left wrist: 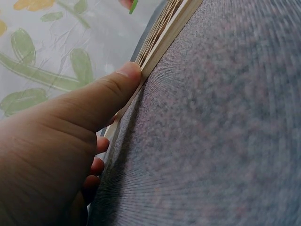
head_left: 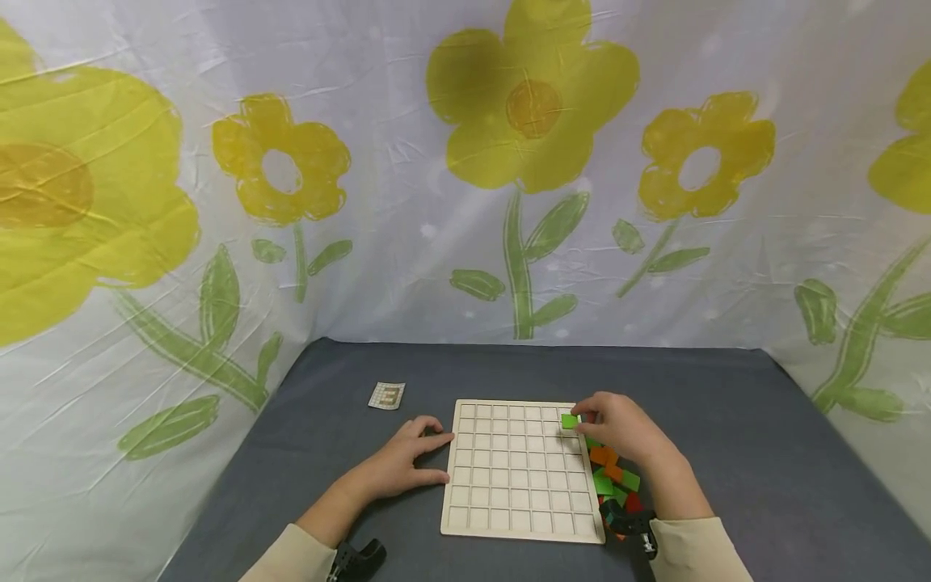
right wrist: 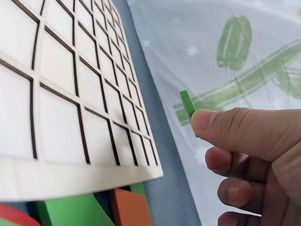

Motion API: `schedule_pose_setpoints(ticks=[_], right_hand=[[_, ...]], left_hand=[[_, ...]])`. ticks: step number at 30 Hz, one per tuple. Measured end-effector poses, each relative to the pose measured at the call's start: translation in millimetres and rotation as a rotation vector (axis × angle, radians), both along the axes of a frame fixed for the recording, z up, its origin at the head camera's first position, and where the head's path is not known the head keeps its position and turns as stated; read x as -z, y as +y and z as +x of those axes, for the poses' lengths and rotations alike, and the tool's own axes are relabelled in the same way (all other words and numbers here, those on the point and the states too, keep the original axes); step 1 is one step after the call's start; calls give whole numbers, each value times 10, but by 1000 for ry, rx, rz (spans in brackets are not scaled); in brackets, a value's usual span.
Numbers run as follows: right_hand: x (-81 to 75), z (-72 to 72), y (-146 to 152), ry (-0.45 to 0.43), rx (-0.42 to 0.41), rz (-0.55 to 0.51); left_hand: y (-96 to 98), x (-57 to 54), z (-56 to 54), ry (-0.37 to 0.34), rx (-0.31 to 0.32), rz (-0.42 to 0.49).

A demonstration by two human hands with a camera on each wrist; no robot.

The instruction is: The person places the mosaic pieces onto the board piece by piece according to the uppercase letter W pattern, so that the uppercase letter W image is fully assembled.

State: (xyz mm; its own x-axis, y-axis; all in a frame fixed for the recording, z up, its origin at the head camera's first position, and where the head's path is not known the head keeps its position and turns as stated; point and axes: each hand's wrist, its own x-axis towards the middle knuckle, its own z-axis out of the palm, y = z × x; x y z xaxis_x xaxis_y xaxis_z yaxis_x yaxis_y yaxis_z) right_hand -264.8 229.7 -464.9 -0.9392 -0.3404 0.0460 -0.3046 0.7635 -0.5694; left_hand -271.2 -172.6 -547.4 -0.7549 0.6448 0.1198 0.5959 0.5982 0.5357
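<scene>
A pale wooden grid board [head_left: 520, 469] with square recesses lies on the dark table. My right hand [head_left: 618, 424] pinches a green square tile [head_left: 570, 421] between thumb and fingers, over the board's far right corner. In the right wrist view the tile [right wrist: 187, 102] is seen nearly edge-on, raised above the board [right wrist: 61, 181]. My left hand [head_left: 400, 462] rests at the board's left edge, thumb and fingertips spread along it. The left wrist view shows that thumb [left wrist: 108, 94] against the wooden rim [left wrist: 164, 44]; its other fingers are partly hidden.
Green, orange and red tiles [head_left: 614, 475] lie in a loose pile along the board's right side, partly under the right wrist. A small card [head_left: 386, 396] with a brown grid pattern lies beyond the left hand. A flower-printed curtain [head_left: 393, 267] surrounds the table [head_left: 327, 388].
</scene>
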Motion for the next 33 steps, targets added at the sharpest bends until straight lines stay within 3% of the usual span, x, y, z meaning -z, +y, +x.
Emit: schedule_pose_setpoints(ticks=[13,20,33], right_hand=[[110,3,-165,-124,-19,14],[158,3,-201,-113,-49,54],[216,2,-272,-103,-27,88]], left_hand=[[2,-40,9,-10,-9,-11],[3,-48,4,1,-1,-4],[0,-65,16,2,-2,-6]])
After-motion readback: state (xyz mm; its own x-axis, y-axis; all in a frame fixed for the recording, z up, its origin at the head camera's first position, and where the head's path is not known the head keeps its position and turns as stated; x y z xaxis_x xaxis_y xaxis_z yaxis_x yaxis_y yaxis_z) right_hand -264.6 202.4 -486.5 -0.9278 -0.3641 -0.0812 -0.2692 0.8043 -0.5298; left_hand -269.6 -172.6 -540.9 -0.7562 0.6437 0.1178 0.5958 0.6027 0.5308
